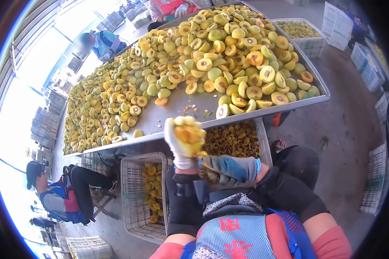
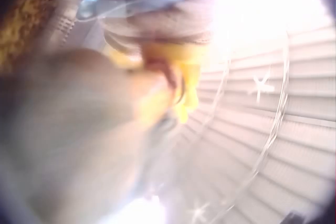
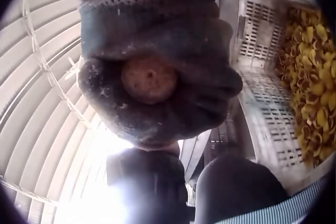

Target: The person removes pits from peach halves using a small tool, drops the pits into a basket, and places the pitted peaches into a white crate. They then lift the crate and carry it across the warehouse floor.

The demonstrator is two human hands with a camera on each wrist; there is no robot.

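Observation:
My left hand (image 1: 185, 140), in a white glove with yellow-stained fingers, is raised before the table's front edge. It holds an orange-yellow peach half (image 1: 188, 134), strongly blurred in the left wrist view. Just below, my right hand (image 1: 235, 168) in a grey-blue glove grips a tool by its handle. The round wooden handle end (image 3: 149, 79) shows inside the fist in the right wrist view. A thin part of the tool (image 1: 209, 167) points toward the left wrist; its tip is too blurred to make out. Heaped peach halves (image 1: 212, 60) cover much of the metal table (image 1: 160, 125).
Below the table edge stand a crate of brownish scraps (image 1: 233, 140) and a white crate (image 1: 132, 190) partly filled with peach halves. A full crate (image 1: 311, 45) is at the table's far right. Other people sit left (image 1: 60, 198) and behind the table.

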